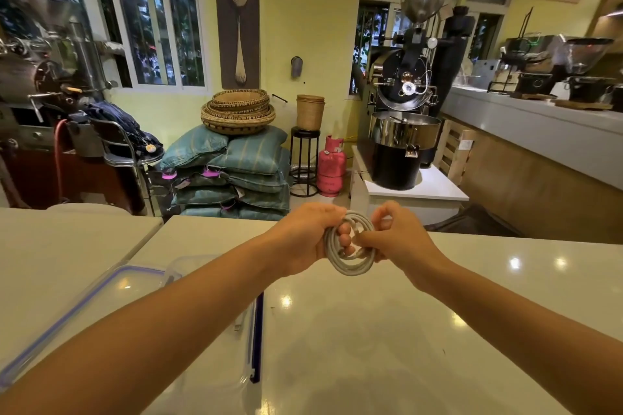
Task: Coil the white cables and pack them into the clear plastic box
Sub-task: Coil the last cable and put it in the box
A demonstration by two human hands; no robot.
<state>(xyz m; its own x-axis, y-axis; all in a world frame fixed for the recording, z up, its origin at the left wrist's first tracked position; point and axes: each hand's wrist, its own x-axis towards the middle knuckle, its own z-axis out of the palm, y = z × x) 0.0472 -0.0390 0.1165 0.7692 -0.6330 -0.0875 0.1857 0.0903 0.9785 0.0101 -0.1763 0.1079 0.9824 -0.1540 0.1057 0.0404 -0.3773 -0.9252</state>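
A white cable (350, 268) is wound into a small round coil and held above the far part of the white table (387, 330). My left hand (303, 239) grips the coil's left side with fingers through the loop. My right hand (394, 234) pinches the coil's right side. The clear plastic box (175, 271) with blue-trimmed rim stands at the left, mostly hidden under my left forearm. Its lid (84, 310) with a blue seal lies beside it on the left.
The table's far edge (219, 217) runs just behind my hands. A second table (67, 239) adjoins at the left. Beyond stand stacked sacks (236, 175), a pink gas cylinder (332, 167), a coffee roaster (404, 104) and a counter (539, 131) at the right.
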